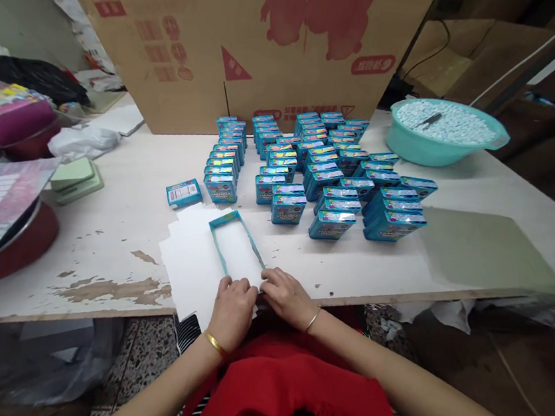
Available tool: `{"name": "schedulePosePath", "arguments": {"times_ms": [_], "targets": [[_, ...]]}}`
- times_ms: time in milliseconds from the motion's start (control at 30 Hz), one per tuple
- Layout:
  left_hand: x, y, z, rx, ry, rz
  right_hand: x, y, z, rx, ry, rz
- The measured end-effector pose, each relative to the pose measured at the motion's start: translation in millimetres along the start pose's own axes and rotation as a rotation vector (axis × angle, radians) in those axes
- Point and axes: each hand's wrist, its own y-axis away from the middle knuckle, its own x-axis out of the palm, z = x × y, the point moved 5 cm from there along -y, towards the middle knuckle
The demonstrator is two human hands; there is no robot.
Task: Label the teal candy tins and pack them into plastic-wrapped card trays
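A white cardboard tray with thin blue sides (217,249) lies open side up over a pile of white card sheets (185,251) near the table's front edge. At its near left corner my left hand (233,310) has its fingers bent over the edge, closed on it. My right hand (290,296) pinches the near right corner. The tray's near side is mostly hidden behind my fingers. Just beyond the far left corner, one small blue printed box (183,193) lies flat, touching or close to the sheets.
Several rows of small blue boxes (287,207) stand upright ahead. Behind them rises a large brown carton (201,39). A turquoise basin (424,150) of small pale pieces sits back right. To the left are a green pad (78,178) and a red bowl (36,240) with papers.
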Motion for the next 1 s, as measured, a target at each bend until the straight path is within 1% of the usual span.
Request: {"name": "schedulePosePath", "arguments": {"times_ms": [100,167,233,333,467,533,600,667,733,767,833,900,933,1000], "targets": [[-1.0,-5,3,-0.006,0.065,-0.003,0,-6,-3,0.017,-0.035,0.07],[-2.9,-7,6,-0.024,0.096,0.019,0,-9,-4,0.026,-0.052,0.099],[-3.2,-13,11,-0.06,0.151,0.1,2,-11,-4,0.033,-0.075,0.115],[-1.9,-26,19,-0.088,0.252,0.278,4,-11,-4,0.047,-0.143,0.115],[-3.0,-44,26,-0.065,0.266,0.477,3,-8,-5,0.087,-0.338,0.059],[-5.4,-49,28,-0.057,0.243,0.53,-1,-6,-5,0.102,-0.481,-0.01],[-7.3,-49,27,-0.07,0.237,0.549,-6,-2,-8,0.181,-0.607,-0.116],[-7.3,-45,23,-0.079,0.236,0.521,-7,1,-15,0.335,-0.669,-0.221],[-6.3,-37,14,-0.051,0.194,0.41,-4,1,-19,0.454,-0.65,-0.264],[-5.5,-32,9,-0.03,0.155,0.336,-1,-1,-19,0.477,-0.612,-0.259],[-3.3,-22,1,-0.001,0.084,0.21,5,-8,-18,0.477,-0.51,-0.217],[-3.1,-14,-2,0.032,0.079,0.147,8,-15,-18,0.476,-0.425,-0.167],[-6.1,-12,-2,0.071,0.11,0.118,8,-18,-18,0.477,-0.402,-0.145],[-21.6,-15,1,0.182,0.212,0.007,4,-19,-19,0.474,-0.389,-0.108]]}}
